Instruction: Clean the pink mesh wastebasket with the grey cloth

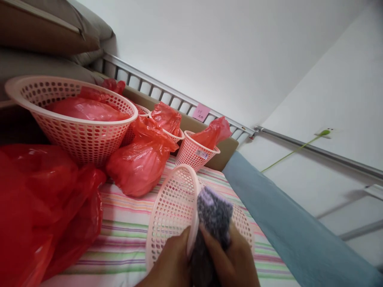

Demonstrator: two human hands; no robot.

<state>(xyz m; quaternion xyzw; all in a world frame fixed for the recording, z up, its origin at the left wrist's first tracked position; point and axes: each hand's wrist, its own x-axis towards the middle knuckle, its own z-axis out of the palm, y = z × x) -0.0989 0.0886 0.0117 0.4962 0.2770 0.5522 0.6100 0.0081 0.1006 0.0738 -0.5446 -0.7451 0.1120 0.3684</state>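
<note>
A pale pink plastic basket (191,215) with a perforated wall lies tilted on the striped bedding, its mouth facing left. The thumb of my left hand (172,259) is at the basket's lower rim, and the hand is closed on it. In front of the basket's outer wall, my right hand (231,259) grips a fuzzy grey sock-like knit (214,211) with lilac edging. The knit is slightly blurred, and its lower end is dark between my hands. My fingers on the far side of the rim are hidden.
A wide pink basket (89,139) holds a red plastic bag. More red bags (137,171) lie around it, and smaller baskets (194,155) with red bags stand behind. Stacked cushions (48,32), a metal rail (167,93) with a pink note (201,113), and a blue panel (275,219) border the bedding.
</note>
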